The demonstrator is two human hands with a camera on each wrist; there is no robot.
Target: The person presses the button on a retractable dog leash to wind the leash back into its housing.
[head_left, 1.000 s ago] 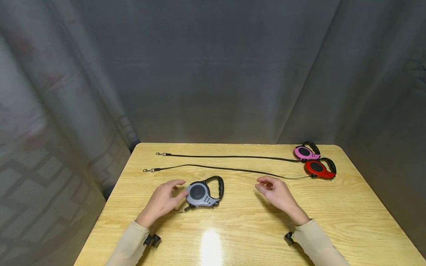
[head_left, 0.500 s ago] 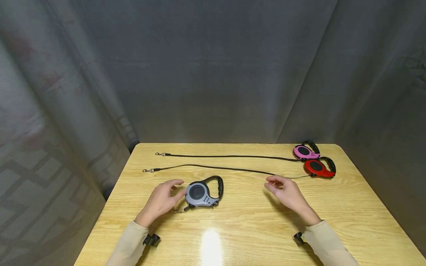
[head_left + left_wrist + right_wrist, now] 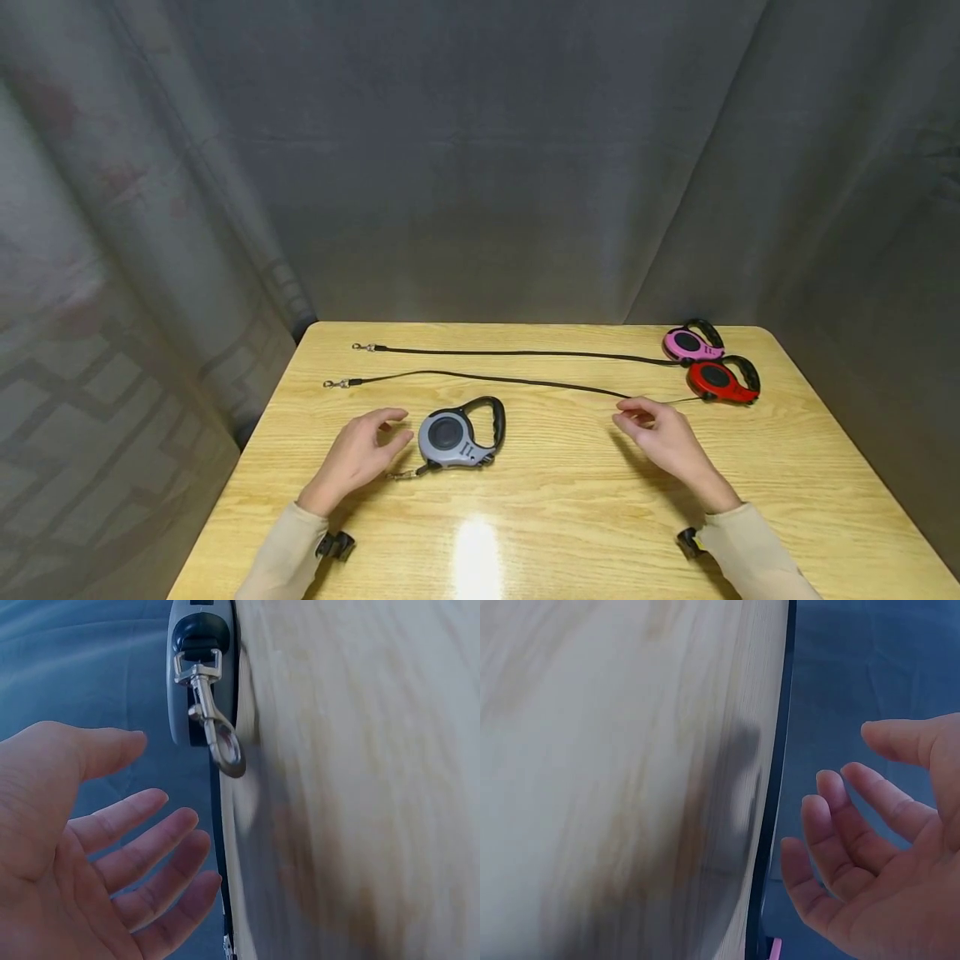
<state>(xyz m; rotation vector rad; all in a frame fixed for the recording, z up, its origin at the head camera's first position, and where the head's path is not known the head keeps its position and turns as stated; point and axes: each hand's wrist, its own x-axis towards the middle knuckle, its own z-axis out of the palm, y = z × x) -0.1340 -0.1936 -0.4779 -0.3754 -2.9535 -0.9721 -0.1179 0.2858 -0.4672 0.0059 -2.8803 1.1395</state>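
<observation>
A grey retractable dog leash (image 3: 446, 437) with a black looped handle lies on the table, its cord wound in. Its metal snap hook (image 3: 214, 724) hangs from the cord outlet in the left wrist view. Just left of the grey case, my left hand (image 3: 360, 450) hovers with fingers loosely spread, holding nothing and a small gap apart from it. My right hand (image 3: 667, 437) is over the right half of the table, fingers relaxed, nothing in it. It covers part of the red leash's cord in the head view; contact cannot be told.
At the back right lie a pink retractable leash (image 3: 690, 343) and a red retractable leash (image 3: 720, 382), side by side. Their black cords stretch left across the table (image 3: 570, 517), ending in metal snap hooks (image 3: 336, 384). A grey curtain (image 3: 480, 167) surrounds the table's back and sides.
My left hand has drawn slightly left, away from the grey leash it was touching. My right hand has moved right, off to the side. The leashes stay put.
</observation>
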